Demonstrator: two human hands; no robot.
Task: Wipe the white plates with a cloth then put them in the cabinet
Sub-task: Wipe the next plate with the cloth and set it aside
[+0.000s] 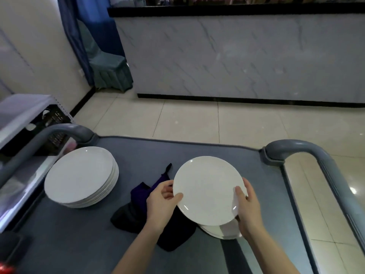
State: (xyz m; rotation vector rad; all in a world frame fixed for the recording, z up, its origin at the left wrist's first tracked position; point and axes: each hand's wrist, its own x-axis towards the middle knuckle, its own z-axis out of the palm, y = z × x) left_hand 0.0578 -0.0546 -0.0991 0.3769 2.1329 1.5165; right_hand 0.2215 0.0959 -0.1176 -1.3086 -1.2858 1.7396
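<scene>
Left hand [161,204] and right hand [247,206] pinch one white plate [207,190] by opposite rims, thumbs on top, fingers curled beneath; it is tilted, raised just over a short plate stack [221,232] toward the cart top's [138,153] right edge; a dark cloth [126,216] lies crumpled under the left hand, mid-cart; a taller plate stack [79,175] sits by the left edge near the far left corner; grey handles [296,147] rise from both far corners; beyond stands a marble-faced counter [237,56].
</scene>
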